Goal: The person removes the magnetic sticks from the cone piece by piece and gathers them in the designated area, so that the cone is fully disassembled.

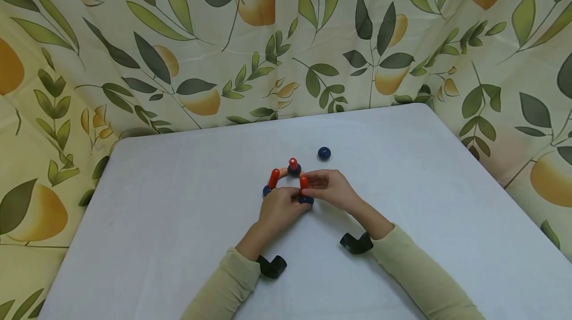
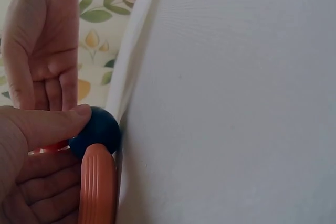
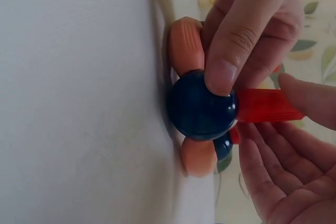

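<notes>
On the white table stands a ring of blue balls joined by curved orange pieces point(image 3: 186, 45), with red rods rising from the balls. My left hand point(image 1: 279, 208) holds the near blue ball point(image 3: 199, 106), its thumb pressed on the ball's side. Upright on that ball is a red rod point(image 3: 265, 105), pinched between the thumb and fingers of my right hand point(image 1: 332, 188). A second red rod point(image 1: 274, 178) stands on the left blue ball point(image 1: 266, 190), leaning slightly. A third red rod point(image 1: 292, 162) rises from the far blue ball point(image 1: 294, 170). My left hand hides part of the ring.
A loose blue ball point(image 1: 324, 153) lies behind the ring, to its right. The white tabletop point(image 1: 178, 221) ends at a back edge against a fruit-and-leaf patterned cloth point(image 1: 250, 62). Black devices point(image 1: 272, 266) are worn at both wrists.
</notes>
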A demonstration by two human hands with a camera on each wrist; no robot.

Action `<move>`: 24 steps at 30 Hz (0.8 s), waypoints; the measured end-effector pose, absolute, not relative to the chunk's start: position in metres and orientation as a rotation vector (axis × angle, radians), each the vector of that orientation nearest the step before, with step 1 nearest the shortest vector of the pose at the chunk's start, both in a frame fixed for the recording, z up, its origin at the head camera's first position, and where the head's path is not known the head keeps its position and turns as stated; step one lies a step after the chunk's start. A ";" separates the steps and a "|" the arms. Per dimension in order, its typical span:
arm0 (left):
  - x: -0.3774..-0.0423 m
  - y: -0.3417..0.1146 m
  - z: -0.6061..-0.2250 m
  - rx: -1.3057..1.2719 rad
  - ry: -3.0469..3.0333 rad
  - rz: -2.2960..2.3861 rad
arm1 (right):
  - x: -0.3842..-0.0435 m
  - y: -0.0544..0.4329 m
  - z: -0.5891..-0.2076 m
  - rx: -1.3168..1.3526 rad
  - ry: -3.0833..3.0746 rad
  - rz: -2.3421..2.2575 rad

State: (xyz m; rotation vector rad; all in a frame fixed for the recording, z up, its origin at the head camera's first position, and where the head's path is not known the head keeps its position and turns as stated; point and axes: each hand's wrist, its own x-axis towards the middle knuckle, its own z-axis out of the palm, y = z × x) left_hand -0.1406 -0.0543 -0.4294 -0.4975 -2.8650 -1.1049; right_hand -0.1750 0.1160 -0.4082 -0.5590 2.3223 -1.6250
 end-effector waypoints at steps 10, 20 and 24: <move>-0.139 -0.052 -0.428 -0.453 -2.870 -1.067 | -0.171 0.112 -0.410 -0.607 2.465 -1.562; -0.142 -0.051 -0.430 -0.406 -2.897 -1.079 | -0.176 0.115 -0.412 -0.449 2.425 -1.619; -0.141 -0.051 -0.430 -0.400 -2.900 -1.092 | -0.179 0.120 -0.412 -0.338 2.334 -1.673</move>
